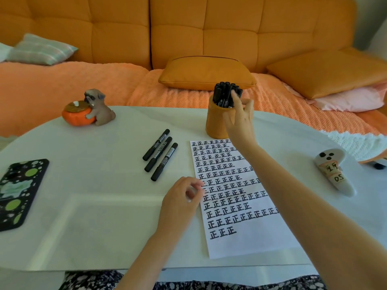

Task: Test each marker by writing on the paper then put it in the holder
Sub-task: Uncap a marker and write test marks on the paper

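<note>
The right hand (pixel 240 120) reaches up to the orange holder (pixel 215 122) at the far side of the desk (pixel 94 185). Its fingers are straight and spread beside the black markers (pixel 225 95) standing in the holder, so its grip is released. The left hand (pixel 180 201) rests at the left edge of the paper (pixel 240 243), with fingers loosely curled (a little blurred) and nothing in its grip. Three more markers (pixel 160 153) lie side by side on the desk, just left of the paper. Rows of black characters cover most of the paper. A phone (pixel 18 191) lies far left.
</note>
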`<act>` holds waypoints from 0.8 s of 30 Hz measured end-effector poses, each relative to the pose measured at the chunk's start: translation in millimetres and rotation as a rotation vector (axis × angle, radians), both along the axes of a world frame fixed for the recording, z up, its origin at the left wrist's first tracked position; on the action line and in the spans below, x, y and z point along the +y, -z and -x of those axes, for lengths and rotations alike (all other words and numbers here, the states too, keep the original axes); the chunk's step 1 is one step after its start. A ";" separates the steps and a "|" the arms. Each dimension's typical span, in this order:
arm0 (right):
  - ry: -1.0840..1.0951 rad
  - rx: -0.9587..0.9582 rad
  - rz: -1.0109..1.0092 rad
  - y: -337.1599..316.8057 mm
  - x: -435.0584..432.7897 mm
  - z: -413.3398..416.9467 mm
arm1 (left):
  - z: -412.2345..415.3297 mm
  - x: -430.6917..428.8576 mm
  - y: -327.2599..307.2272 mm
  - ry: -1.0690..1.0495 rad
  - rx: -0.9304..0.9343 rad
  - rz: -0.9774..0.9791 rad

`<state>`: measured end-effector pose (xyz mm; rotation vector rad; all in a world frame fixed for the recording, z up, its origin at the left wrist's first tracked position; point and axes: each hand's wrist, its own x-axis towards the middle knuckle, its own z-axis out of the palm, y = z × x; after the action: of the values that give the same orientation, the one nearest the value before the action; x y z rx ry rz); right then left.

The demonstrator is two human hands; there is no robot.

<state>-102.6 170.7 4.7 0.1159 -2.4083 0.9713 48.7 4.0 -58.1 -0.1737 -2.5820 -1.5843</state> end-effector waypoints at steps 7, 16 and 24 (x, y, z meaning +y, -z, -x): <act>-0.059 -0.102 0.070 33.4 -12.4 -78.4 | 11.6 -23.6 -11.8 -0.200 0.177 0.237; -0.095 -0.287 0.281 36.5 -11.0 -122.4 | 42.7 -40.2 -11.4 -0.341 0.051 0.586; -0.127 -0.393 0.364 36.1 -12.1 -142.8 | 27.7 -38.7 -8.3 -0.344 0.135 0.342</act>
<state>40.2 158.6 -31.4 -0.0624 -2.5386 1.6006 21.0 -34.7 -49.8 0.1276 -2.5812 -0.9804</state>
